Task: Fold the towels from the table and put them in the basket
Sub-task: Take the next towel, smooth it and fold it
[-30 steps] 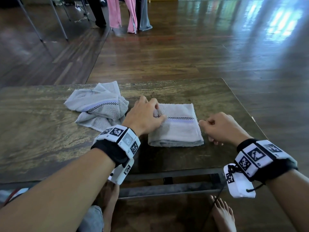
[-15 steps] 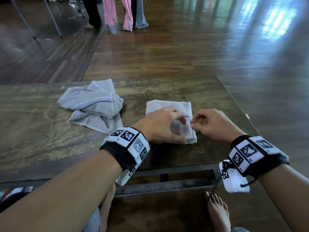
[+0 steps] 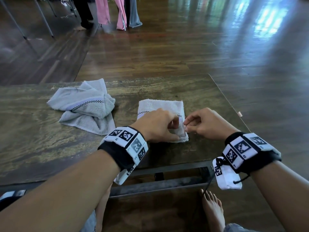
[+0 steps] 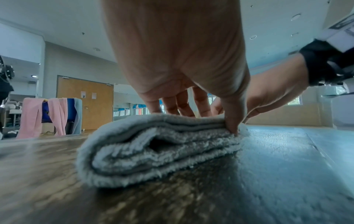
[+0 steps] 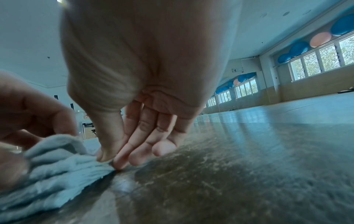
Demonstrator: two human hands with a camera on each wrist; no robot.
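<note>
A grey folded towel (image 3: 160, 106) lies as a thick square on the wooden table (image 3: 33, 139), right of centre. My left hand (image 3: 175, 131) lies on top of the towel, with its thumb pressed against the right-hand edge of the stack (image 4: 153, 151). My right hand (image 3: 186, 126) meets it from the right; thumb and forefinger pinch the layered edge (image 5: 57, 174). A second grey towel (image 3: 83, 106) with a checked stripe lies crumpled to the left, untouched. No basket is in view.
The table's right edge (image 3: 234, 111) runs close beside my right hand. My bare feet (image 3: 214, 210) are under the near edge. Far back stand a rack with pink and grey cloths (image 3: 120, 12) and a person's legs (image 3: 83, 12).
The towel has been folded over once more, from a wide rectangle into a smaller square. My left hand moved right across it, and my right hand came in to its right edge.
</note>
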